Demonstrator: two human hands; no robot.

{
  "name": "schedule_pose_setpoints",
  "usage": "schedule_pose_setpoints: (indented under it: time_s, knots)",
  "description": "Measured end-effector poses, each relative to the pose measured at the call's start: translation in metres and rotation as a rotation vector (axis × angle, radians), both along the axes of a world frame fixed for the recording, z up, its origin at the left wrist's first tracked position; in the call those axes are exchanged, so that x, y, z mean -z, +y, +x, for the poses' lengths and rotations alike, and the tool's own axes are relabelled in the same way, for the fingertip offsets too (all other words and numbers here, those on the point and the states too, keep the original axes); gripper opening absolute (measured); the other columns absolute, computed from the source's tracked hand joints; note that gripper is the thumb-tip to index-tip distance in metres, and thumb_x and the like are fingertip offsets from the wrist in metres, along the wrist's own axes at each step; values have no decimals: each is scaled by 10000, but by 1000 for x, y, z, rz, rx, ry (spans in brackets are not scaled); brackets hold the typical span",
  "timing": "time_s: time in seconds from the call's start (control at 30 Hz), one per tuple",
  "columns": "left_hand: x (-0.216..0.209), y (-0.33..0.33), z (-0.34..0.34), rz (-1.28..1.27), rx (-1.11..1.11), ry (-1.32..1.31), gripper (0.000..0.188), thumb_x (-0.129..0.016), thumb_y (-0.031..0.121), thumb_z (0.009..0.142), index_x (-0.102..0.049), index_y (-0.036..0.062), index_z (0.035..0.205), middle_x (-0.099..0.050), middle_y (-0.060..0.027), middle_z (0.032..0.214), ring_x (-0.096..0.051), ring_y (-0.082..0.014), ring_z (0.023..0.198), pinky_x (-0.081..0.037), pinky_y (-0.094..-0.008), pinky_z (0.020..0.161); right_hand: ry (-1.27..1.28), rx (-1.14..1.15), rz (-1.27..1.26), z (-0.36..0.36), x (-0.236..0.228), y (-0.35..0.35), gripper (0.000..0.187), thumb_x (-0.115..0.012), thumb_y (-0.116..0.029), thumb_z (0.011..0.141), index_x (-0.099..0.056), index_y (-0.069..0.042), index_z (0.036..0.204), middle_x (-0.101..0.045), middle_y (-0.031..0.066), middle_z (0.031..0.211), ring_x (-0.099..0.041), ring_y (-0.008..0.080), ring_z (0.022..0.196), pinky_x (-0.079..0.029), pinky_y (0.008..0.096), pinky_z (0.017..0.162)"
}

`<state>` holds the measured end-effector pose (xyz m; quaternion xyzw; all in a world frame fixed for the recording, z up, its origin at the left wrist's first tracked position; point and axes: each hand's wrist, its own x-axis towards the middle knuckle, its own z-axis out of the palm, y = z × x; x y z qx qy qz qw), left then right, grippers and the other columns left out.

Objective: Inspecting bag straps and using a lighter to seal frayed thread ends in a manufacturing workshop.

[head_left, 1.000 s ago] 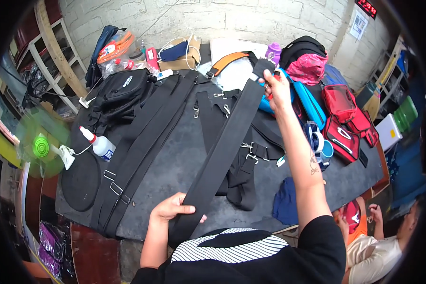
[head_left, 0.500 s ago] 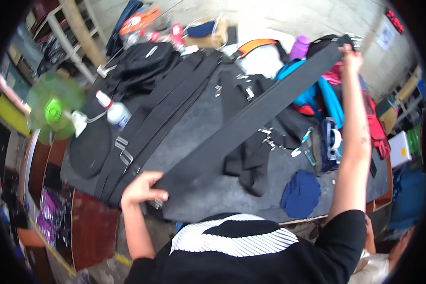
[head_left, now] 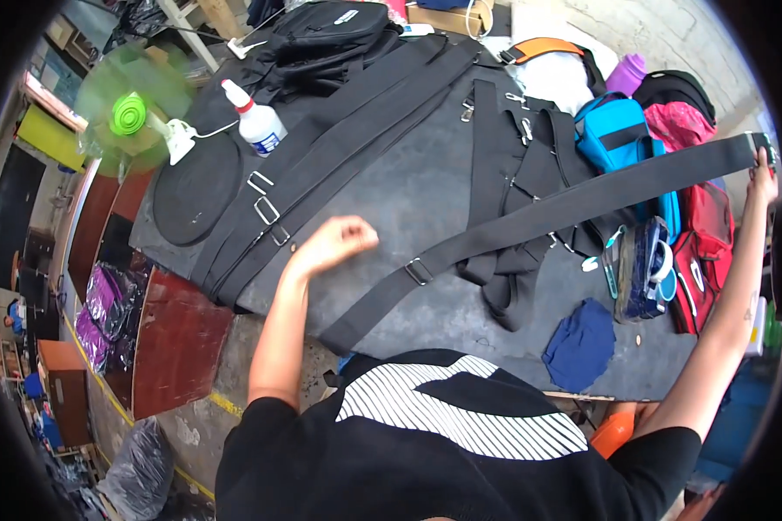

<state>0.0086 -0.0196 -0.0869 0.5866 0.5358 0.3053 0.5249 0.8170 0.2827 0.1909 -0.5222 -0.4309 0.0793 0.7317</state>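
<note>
My right hand [head_left: 763, 181], stretched out at the far right, grips one end of a wide black webbing strap [head_left: 599, 195]. A dark fitting shows at that end. The strap runs down across the table to the near edge, through a metal slide buckle [head_left: 418, 271]. My left hand [head_left: 334, 245] hovers over the table left of the strap, its fingers loosely curled with nothing visible in them. More long black straps [head_left: 343, 139] with metal buckles [head_left: 267, 210] lie beyond it. In the middle, shorter black straps with metal clips [head_left: 526, 130] lie partly under the held strap.
A spray bottle [head_left: 259, 126], a round black piece [head_left: 196, 200] and a spinning green fan [head_left: 129, 113] are at left. Black bags [head_left: 326, 39] sit behind. Blue [head_left: 613, 130] and red bags [head_left: 699, 282], a toothbrush, a clear-sided case [head_left: 643, 269] and navy cloth [head_left: 580, 345] lie right.
My right hand has pulled the strap end farther right and lower in the view. My left hand has come away from the strap's near end, and its fingers have curled. The view has shifted.
</note>
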Motion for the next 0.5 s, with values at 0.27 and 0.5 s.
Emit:
schedule_pose_setpoints:
  time_s: [0.27,0.5]
  knots:
    - [-33,-64,12,-242,19,-260,299,-740,167,693,-564,14,880,-512,29,810,-496,-86,779,-421,-250,738,90,246,89,-14,-4,-12,299,-805,-171,699,-537,-63,779,-649,79,691,-452,102,399,-311,250,355]
    - [-25,-155,-188,112,-307,-311,530,-824,258,471,-531,54,863,-465,43,759,-466,-79,711,-353,-206,662,59,572,54,3,-17,-3,498,-846,-339,621,-624,7,902,-641,79,855,-595,181,717,-506,309,696]
